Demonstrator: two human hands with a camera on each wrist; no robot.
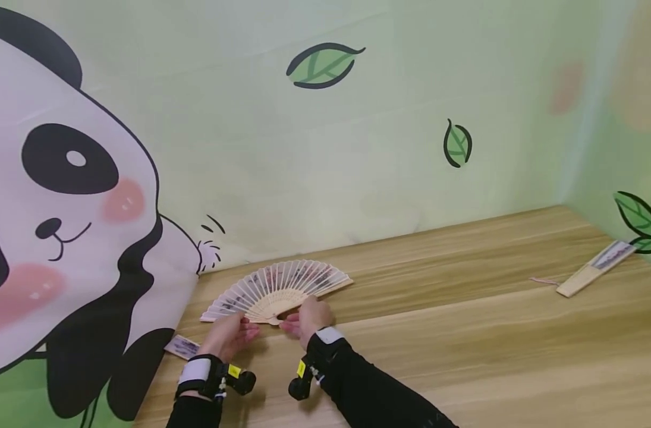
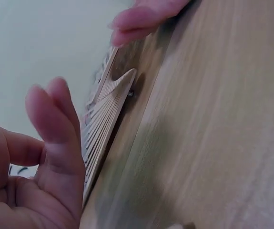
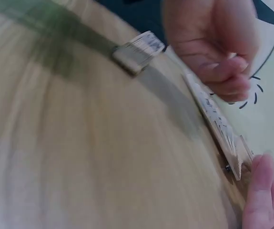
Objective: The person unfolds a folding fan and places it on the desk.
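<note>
A spread folding fan (image 1: 274, 297) with pale slats and a printed leaf lies on the wooden table by the wall. At its left side is my left hand (image 1: 225, 336), fingers loosely bent; the right wrist view shows this hand (image 3: 213, 52) above the fan (image 3: 218, 124) with nothing in it. My right hand (image 1: 313, 318) is by the fan's right edge near the pivot. Its fingers (image 2: 137, 21) look straight in the left wrist view; whether they touch the fan (image 2: 108, 119) cannot be told.
A closed folding fan (image 1: 182, 346) lies behind my left wrist, partly hidden. Far to the right rests another closed fan (image 1: 595, 268) with a pink cord. A printed wall covering (image 1: 239, 148) with a panda and leaves borders the table (image 1: 464, 356) at the back.
</note>
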